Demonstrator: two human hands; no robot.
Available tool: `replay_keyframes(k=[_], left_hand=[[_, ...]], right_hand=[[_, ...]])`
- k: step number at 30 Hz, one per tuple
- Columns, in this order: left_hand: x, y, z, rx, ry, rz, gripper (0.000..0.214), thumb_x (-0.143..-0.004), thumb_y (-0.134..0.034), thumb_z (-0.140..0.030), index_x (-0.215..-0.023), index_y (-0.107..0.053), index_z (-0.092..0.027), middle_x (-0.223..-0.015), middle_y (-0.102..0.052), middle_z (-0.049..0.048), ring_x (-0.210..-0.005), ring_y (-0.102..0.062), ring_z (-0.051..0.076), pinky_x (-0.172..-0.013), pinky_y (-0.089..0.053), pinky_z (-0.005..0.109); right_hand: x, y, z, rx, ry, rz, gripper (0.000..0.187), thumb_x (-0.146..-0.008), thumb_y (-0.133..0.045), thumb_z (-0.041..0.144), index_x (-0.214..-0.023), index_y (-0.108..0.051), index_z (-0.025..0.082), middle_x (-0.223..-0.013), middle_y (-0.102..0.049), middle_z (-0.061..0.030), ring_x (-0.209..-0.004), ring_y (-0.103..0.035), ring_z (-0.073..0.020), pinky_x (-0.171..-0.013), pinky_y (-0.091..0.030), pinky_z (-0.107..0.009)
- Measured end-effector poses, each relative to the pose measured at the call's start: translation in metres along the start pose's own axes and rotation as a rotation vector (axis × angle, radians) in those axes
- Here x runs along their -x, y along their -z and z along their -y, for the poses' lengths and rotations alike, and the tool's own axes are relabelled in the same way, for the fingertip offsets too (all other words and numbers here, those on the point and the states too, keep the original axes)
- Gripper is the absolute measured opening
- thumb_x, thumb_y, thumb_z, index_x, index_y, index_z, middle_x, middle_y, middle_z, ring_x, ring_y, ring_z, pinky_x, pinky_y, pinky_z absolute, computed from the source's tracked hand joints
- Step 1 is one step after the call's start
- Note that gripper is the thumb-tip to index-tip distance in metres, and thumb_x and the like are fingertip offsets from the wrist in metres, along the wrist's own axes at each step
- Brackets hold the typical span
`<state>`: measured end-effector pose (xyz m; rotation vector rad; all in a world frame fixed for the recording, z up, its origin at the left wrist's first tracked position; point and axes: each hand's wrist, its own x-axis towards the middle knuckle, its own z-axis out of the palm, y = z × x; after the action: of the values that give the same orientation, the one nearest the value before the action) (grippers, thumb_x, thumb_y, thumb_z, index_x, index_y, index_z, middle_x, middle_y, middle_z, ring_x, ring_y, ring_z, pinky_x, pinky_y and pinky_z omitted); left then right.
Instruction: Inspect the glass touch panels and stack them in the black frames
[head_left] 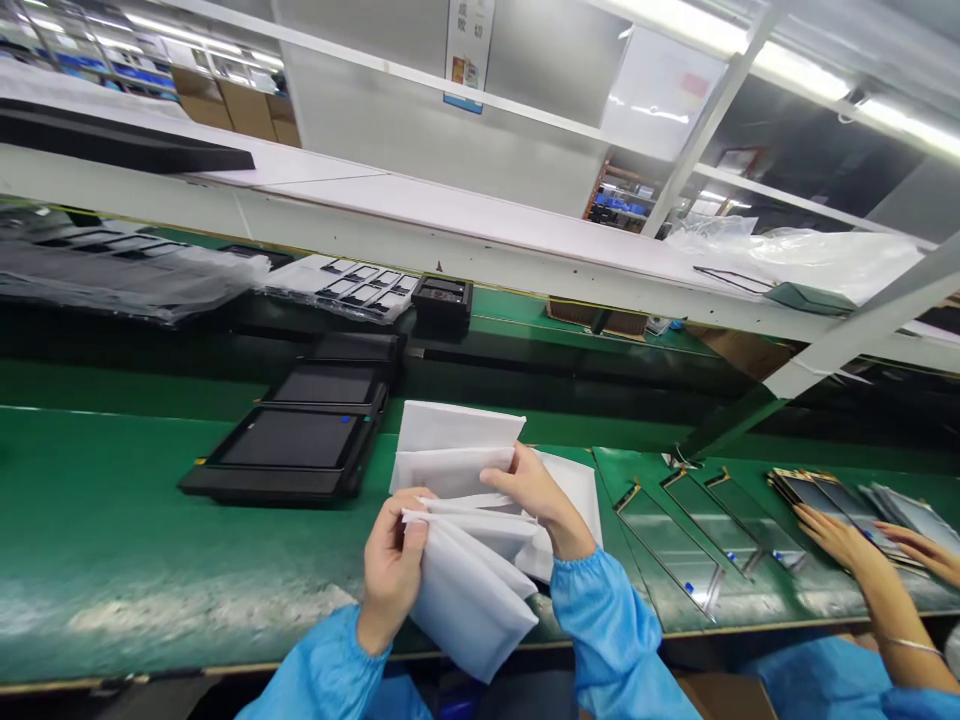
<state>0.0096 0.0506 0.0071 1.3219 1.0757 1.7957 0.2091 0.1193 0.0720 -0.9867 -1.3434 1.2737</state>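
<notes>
My left hand (pixel 395 570) is closed on a bundle of thin white foam pouches (pixel 476 600), thumb on top near their upper edges. The pouches fan apart and hang over the table's front edge. Just right of it, my right hand (pixel 544 495) pinches the edge of another white pouch (pixel 454 470), which stands up with one more behind it. Beneath my right wrist, further white pouches (pixel 577 485) lie on the green table. Both forearms wear blue sleeves.
On the left lies a stack of black framed screens (pixel 292 440). Clear glass panels (pixel 671 545) with flex tails lie to the right. Beyond them, a co-worker's hands (pixel 844 540) rest on stacked panels (pixel 817 495). A slanted post (pixel 810 370) and a white shelf (pixel 450 215) stand behind.
</notes>
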Motion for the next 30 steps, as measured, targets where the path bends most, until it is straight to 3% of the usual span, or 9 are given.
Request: replay_keyframes(k=[3,7,11,14,20,26,30], left_hand=[[0.001,-0.003,-0.004,-0.013,-0.015,-0.008,0.028,-0.098,-0.068,-0.047,-0.084,-0.064,-0.023,-0.094,-0.074,0.0071,-0.088,-0.068,0.025,-0.079,-0.054,0.035],[0.002,-0.005,-0.005,-0.024,-0.026,-0.05,0.026,-0.099,-0.068,-0.046,-0.086,-0.065,-0.023,-0.094,-0.074,0.0067,-0.089,-0.069,0.026,-0.08,-0.055,0.035],[-0.006,-0.004,0.001,-0.038,-0.053,-0.146,0.025,-0.1,-0.067,-0.046,-0.088,-0.062,-0.024,-0.097,-0.072,0.006,-0.094,-0.069,0.025,-0.085,-0.054,0.036],[-0.022,-0.001,0.005,-0.041,-0.085,-0.184,0.027,-0.099,-0.067,-0.048,-0.089,-0.061,-0.024,-0.099,-0.073,0.0063,-0.096,-0.069,0.026,-0.088,-0.053,0.038],[-0.042,0.005,0.01,-0.009,-0.056,-0.078,0.024,-0.099,-0.068,-0.042,-0.087,-0.063,-0.022,-0.12,-0.076,0.0114,-0.112,-0.071,0.029,-0.098,-0.052,0.04],[-0.039,0.011,0.012,0.051,0.063,-0.054,0.023,-0.095,-0.072,-0.044,-0.092,-0.067,-0.021,-0.131,-0.076,0.0136,-0.123,-0.069,0.032,-0.102,-0.053,0.041],[-0.043,0.008,0.017,0.058,0.073,-0.085,0.027,-0.094,-0.075,-0.047,-0.095,-0.068,-0.021,-0.14,-0.071,0.0149,-0.128,-0.068,0.032,-0.11,-0.051,0.042]], right_hand=[[0.0,0.003,0.002,0.036,0.001,0.018,0.034,-0.067,-0.087,0.029,-0.099,-0.084,0.018,-0.085,-0.083,-0.0042,-0.084,-0.076,-0.0284,-0.076,-0.062,-0.04],[0.003,0.002,-0.003,0.053,0.065,-0.136,0.017,-0.074,-0.082,0.035,-0.081,-0.083,0.02,-0.078,-0.081,-0.0035,-0.077,-0.073,-0.0259,-0.076,-0.06,-0.039],[0.012,-0.001,-0.01,0.043,0.123,-0.32,0.023,-0.079,-0.078,0.042,-0.079,-0.081,0.02,-0.076,-0.079,-0.0043,-0.074,-0.07,-0.0248,-0.074,-0.057,-0.038],[0.021,-0.005,-0.011,0.026,0.145,-0.377,0.029,-0.087,-0.072,0.046,-0.078,-0.079,0.019,-0.075,-0.077,-0.0048,-0.074,-0.07,-0.0241,-0.074,-0.056,-0.037],[0.025,-0.013,-0.018,-0.014,0.187,-0.347,0.03,-0.081,-0.075,0.046,-0.098,-0.081,0.021,-0.093,-0.082,-0.0068,-0.092,-0.074,-0.0283,-0.086,-0.059,-0.041],[0.018,-0.025,-0.035,-0.013,0.184,-0.459,0.019,-0.081,-0.074,0.038,-0.082,-0.078,0.02,-0.076,-0.074,-0.0019,-0.076,-0.067,-0.0223,-0.074,-0.054,-0.033],[0.011,-0.027,-0.03,-0.016,0.223,-0.62,0.026,-0.086,-0.071,0.043,-0.076,-0.069,0.02,-0.07,-0.065,0.0021,-0.071,-0.057,-0.0176,-0.071,-0.048,-0.029]])
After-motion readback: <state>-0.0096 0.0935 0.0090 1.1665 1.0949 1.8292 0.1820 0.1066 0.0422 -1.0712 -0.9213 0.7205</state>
